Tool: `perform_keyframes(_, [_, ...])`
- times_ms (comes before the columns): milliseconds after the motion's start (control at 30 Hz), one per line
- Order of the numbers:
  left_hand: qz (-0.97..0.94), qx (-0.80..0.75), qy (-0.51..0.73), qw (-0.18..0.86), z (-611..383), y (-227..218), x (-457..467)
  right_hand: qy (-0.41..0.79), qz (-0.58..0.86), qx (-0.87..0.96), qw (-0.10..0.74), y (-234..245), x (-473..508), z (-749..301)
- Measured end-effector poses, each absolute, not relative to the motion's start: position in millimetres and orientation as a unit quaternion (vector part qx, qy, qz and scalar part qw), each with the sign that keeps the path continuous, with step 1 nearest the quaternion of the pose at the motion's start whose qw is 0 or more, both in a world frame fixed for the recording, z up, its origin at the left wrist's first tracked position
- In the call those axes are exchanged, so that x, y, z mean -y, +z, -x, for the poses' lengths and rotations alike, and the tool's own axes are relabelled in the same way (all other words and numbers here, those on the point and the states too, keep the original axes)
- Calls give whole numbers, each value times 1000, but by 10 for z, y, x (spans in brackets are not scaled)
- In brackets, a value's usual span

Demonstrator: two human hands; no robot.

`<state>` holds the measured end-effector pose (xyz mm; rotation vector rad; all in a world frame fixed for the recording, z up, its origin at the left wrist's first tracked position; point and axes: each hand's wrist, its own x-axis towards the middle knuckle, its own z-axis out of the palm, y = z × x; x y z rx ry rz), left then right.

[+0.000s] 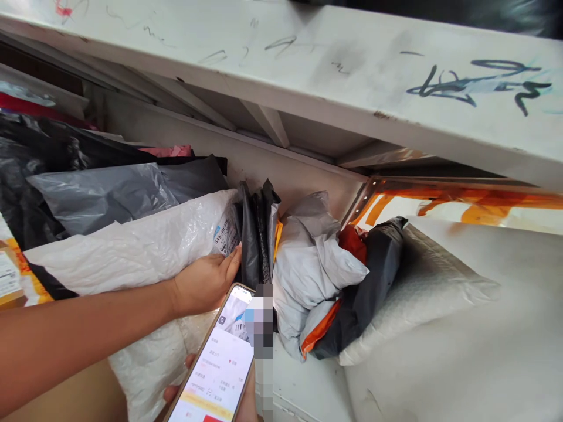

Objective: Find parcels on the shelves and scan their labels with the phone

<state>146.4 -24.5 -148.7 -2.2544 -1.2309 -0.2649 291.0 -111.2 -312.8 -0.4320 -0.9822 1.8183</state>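
Note:
My left hand reaches in from the left with its fingers together at the right end of a white plastic mailer bag. The fingers press by the bag's barcode label, and their tips are partly hidden. Beside them stand narrow black mailer bags. Lower down, my right hand is wrapped around a smartphone. The phone's lit screen shows a camera picture of a barcode label above lines of text. A blurred mosaic patch covers part of the phone's right side.
Grey and black mailers lie stacked at left. To the right lean a light grey bag, a dark bag and a bubble mailer. A scribbled white shelf beam crosses overhead. Orange tape marks the right wall.

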Motion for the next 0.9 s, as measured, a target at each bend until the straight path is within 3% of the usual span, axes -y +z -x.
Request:
perform_keyframes(267, [836, 452, -163, 264, -1448, -1519, 228, 795, 99, 428, 418, -3056, 980, -3092])
perform_keyframes(433, [783, 523, -334, 57, -1459, -1379, 360, 774, 73, 412, 474, -2740, 1191, -3155])
perform_keyframes(567, [660, 627, -413, -2, -1453, -1059, 361, 740, 103, 400, 531, -2622, 1476, -3101])
perform_keyframes(733, [630, 674, -346, -169, -1297, -653, 202, 687, 154, 413, 578, -2357, 1623, -2850])
perform_keyframes(900, [656, 659, -315, -189, -1139, -612, 254, 676, 159, 399, 598, -1901, 1614, -2496])
